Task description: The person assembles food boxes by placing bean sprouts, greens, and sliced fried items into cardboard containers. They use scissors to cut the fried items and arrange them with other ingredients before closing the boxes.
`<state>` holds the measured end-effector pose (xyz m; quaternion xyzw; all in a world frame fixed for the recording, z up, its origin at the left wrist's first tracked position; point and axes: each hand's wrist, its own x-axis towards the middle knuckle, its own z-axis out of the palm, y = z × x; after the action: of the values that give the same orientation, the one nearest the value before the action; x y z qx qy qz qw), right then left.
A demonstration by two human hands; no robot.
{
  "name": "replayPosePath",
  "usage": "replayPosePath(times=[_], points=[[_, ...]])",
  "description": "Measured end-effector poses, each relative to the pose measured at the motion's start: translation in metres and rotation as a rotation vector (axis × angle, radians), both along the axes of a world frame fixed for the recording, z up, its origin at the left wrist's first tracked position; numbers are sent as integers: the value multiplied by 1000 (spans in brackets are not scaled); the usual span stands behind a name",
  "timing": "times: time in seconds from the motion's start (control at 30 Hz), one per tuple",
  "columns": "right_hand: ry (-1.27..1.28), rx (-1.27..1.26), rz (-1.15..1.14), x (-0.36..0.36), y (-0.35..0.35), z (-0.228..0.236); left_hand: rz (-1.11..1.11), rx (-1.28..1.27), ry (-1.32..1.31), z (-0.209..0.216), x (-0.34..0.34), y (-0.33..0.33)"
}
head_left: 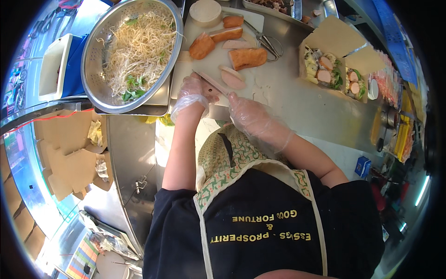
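My right hand (253,118), in a clear plastic glove, is closed round a knife (211,83) whose blade slants up and left over the white cutting board (255,86). Close against the blade is my left hand (191,95), also gloved, with its fingers curled in; what they hold is largely hidden. Just beyond the blade lie pale pink meat slices (232,78). Farther back on the board are browned meat-loaf pieces (247,58), a round pale loaf (206,13) and a pair of scissors (269,45) with its handles to the right.
A big perforated metal colander (86,69) of bean sprouts and green leaves stands left of the board. At the right on the steel counter (320,111) are open cardboard food boxes (325,44) with greens and meat slices. Metal trays (278,8) stand at the back.
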<state>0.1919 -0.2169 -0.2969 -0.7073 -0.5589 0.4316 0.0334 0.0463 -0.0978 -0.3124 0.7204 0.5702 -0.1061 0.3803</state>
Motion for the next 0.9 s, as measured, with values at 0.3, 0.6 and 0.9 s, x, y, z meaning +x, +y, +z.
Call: replayPosePath(times=[0.3,0.6,0.9], points=[[103,107,63,5,26,-42,12,343,-60,-13,-4,-27],[228,190,40,17,-5,-38,280,610,-79,-45,0,-17],[-285,560,310,140,-67,-31,-76,701,-72,-20,-12,-25]])
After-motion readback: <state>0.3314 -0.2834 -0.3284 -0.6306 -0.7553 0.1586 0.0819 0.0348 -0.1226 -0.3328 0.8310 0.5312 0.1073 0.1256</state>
